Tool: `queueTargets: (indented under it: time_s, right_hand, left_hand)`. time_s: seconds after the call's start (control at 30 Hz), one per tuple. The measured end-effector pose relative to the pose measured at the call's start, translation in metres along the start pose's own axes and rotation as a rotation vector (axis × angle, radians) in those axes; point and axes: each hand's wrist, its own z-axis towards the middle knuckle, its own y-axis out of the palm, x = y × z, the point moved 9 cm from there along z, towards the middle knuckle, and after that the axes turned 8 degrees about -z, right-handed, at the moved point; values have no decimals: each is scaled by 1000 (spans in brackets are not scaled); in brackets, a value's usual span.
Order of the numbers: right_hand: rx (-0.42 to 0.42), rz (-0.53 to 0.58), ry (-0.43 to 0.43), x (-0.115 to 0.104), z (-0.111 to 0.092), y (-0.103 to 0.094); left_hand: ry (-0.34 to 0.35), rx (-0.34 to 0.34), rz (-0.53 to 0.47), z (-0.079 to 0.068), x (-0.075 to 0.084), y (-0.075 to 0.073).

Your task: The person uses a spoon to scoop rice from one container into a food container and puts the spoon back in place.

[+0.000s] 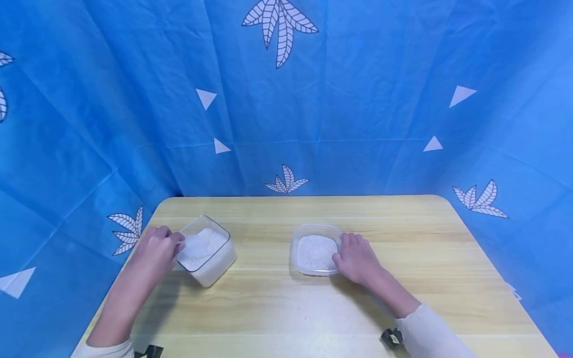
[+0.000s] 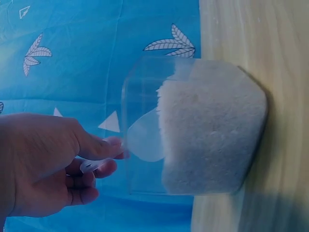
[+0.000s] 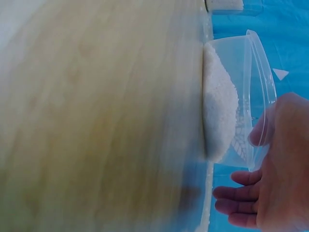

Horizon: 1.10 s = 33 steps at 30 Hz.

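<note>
My left hand (image 1: 156,251) pinches the handle of a translucent plastic scoop (image 2: 146,137) between thumb and fingers. The scoop's bowl reaches inside a tall clear container (image 1: 218,266), its edge at the heap of white rice (image 2: 212,128). On the table's left side this container stands upright, rice filling much of it. Near the middle is a low clear plastic tub (image 1: 315,272) with a mound of rice (image 1: 317,251) in it. My right hand (image 1: 358,258) grips the tub's right rim, thumb over the rim and fingers along the outside.
Both containers rest on a light wood-grain table (image 1: 277,308) with rounded far corners. Blue cloth (image 1: 367,99) with leaf and triangle prints hangs behind and at both sides. A gap of bare tabletop separates the two containers.
</note>
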Motion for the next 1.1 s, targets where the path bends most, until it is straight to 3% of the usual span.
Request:
queueTargets:
  time_s: [0.27,0.6,0.87,1.1]
  right_hand:
    - [6,-32,-11,-4,2,-7]
    - [-62,-24,-27,-2,4,-10]
    - [-78,21,-81,5,6,-22]
    - [-67,67,-98,17,3,-38]
  left_hand:
    - [-102,-55,19,-4,-5,9]
    - [-125,-103,43,-6,-5,15]
    - [-94,-102,59,-2,1,13]
    - [-32,-52,76,14,13,9]
